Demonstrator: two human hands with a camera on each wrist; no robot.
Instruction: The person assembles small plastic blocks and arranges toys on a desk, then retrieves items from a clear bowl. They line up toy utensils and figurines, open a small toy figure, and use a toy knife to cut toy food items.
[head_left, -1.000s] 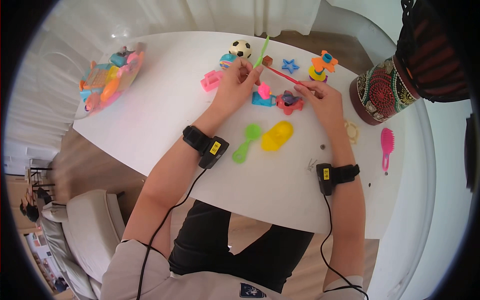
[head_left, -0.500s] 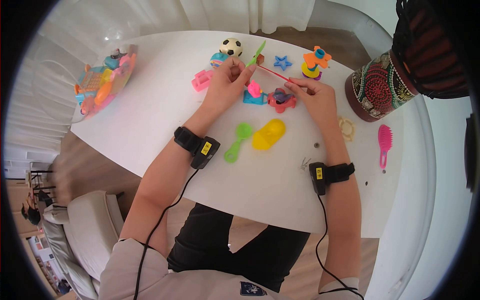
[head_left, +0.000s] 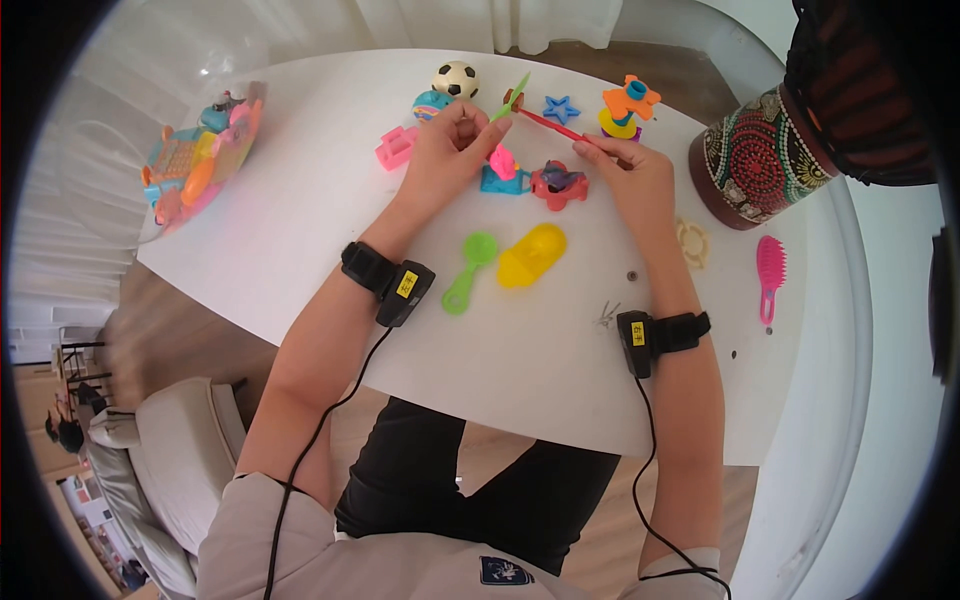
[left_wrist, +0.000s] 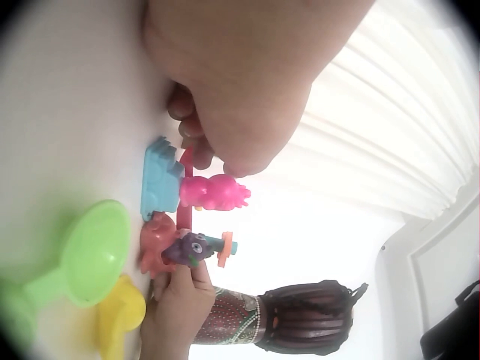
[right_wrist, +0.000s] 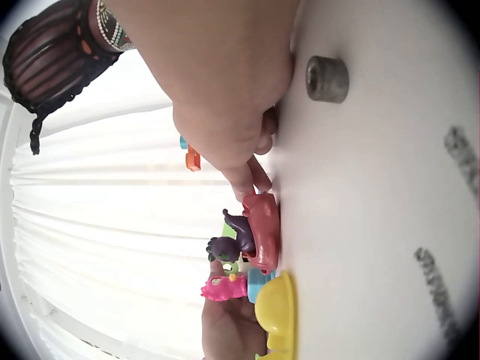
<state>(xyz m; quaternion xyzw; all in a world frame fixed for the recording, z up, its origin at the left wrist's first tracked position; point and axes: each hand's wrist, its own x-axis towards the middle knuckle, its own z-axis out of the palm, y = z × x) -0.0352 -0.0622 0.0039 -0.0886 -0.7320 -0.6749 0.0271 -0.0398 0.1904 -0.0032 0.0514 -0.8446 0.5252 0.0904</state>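
Observation:
In the head view my left hand point(head_left: 450, 145) pinches a slim green plastic piece point(head_left: 516, 94), flat and pointed at its far end. My right hand point(head_left: 637, 175) holds a thin red stick point(head_left: 553, 126) between thumb and fingers. The stick's far end meets the green piece in this view, near a small brown block point(head_left: 514, 101). Below the stick are a pink figure point(head_left: 502, 161) on a blue base point(head_left: 502, 183) and a red toy car point(head_left: 557, 188) carrying a purple figure point(right_wrist: 229, 249). Fingers hide the held ends of both pieces.
A soccer ball point(head_left: 456, 80), a blue star point(head_left: 562, 109) and stacked orange and yellow toys point(head_left: 630, 100) stand behind. Nearer are a green scoop point(head_left: 470, 270) and a yellow toy point(head_left: 533, 256). A pink brush point(head_left: 770, 275) and drum point(head_left: 752, 160) are right; a clear toy-filled container point(head_left: 205, 150) is left.
The head view has shifted, so the tabletop appears slightly farther left and up. The green piece's tip has dipped a little. Both hands keep hold of their pieces.

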